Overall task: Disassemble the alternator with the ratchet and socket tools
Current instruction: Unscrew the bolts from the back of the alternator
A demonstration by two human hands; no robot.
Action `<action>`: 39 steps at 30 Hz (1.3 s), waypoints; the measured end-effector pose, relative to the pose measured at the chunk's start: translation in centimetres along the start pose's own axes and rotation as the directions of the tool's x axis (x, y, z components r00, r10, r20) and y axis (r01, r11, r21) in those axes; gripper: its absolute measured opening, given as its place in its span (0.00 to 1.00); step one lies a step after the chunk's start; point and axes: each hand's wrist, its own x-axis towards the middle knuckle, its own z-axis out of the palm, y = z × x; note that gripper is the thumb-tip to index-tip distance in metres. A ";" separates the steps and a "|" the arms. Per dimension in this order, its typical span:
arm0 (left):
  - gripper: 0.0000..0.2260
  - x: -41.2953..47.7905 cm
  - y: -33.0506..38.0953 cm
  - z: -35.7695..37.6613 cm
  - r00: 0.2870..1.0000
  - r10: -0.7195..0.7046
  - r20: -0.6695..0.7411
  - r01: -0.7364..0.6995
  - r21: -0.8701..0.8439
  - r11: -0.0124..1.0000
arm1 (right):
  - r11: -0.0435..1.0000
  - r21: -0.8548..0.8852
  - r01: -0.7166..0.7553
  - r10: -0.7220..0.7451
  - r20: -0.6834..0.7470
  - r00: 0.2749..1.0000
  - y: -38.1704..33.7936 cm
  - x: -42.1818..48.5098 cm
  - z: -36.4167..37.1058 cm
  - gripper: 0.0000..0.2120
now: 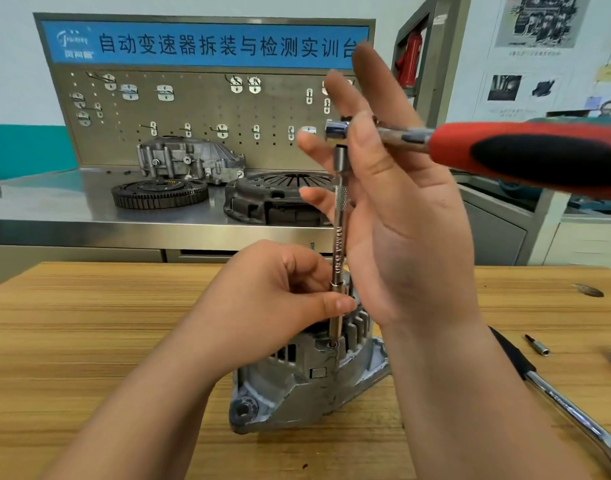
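The alternator (307,382) sits at lower centre of the frame on the wooden counter (89,341), resting on its mounting ear so the bolt I'm after faces up. I've stood the extension (339,237) upright on that bolt, and my left hand (280,296) pinches its lower end between thumb and curled fingers. I judge that keeps the socket seated and the bar plumb.

The ratchet (539,157) is plugged in at the top, and its red and black handle runs off to the right edge. My right hand (401,202) has its fingers straight and spread, clasping nothing. The ratchet's shank crosses it, but how it bears on my palm I cannot tell. An open hand suits a light sweep, so I take the bolt to be loose enough to spin.

A longer chrome bar (574,414) and a small bit (537,344) lie at lower right, within reach.
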 end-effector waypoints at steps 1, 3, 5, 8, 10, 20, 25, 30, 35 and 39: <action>0.19 0.0 0.0 -0.1 1.000 -0.002 0.006 0.002 -0.002 1.000 | 1.000 0.024 -0.009 0.009 0.007 1.000 0.0 -0.1 0.0 0.15; 0.17 0.0 0.1 -0.2 0.999 -0.012 0.037 0.012 0.000 1.000 | 0.992 0.110 -0.069 0.068 0.007 0.998 0.1 -0.1 -0.2 0.12; 0.15 -0.1 0.4 -0.3 0.997 -0.015 0.080 0.017 -0.017 1.000 | 0.975 0.164 -0.151 0.153 -0.001 0.988 0.1 0.0 -0.3 0.16; 0.18 -0.2 0.7 -0.2 0.997 -0.005 0.083 0.007 -0.026 1.000 | 0.964 0.179 -0.195 0.200 -0.010 0.980 0.2 0.0 -0.3 0.22; 0.21 -0.2 0.8 0.0 0.999 -0.009 0.037 0.009 0.002 1.000 | 0.983 0.129 -0.134 0.138 -0.022 0.990 0.2 0.0 -0.2 0.15; 0.16 -0.1 0.5 -0.1 0.998 -0.002 0.056 0.002 0.000 1.000 | 0.965 0.219 -0.141 0.154 -0.044 0.987 0.1 0.0 -0.4 0.13; 0.12 -0.1 0.3 -0.3 0.998 0.000 0.062 0.001 -0.021 1.000 | 0.975 0.172 -0.139 0.153 -0.070 0.986 0.1 -0.1 -0.3 0.13; 0.11 0.0 0.4 0.2 1.000 0.010 -0.015 -0.010 0.024 1.000 | 0.995 0.091 -0.028 0.033 -0.049 0.998 0.0 -0.2 0.1 0.11; 0.16 -0.2 0.5 0.0 0.997 0.014 0.078 -0.012 -0.030 0.999 | 0.953 0.231 -0.197 0.206 -0.013 0.979 -0.1 -0.1 -0.4 0.19; 0.17 -0.2 0.5 -0.1 0.997 0.012 0.078 -0.008 -0.063 0.998 | 0.967 0.190 -0.171 0.181 -0.036 0.983 -0.2 -0.1 -0.3 0.17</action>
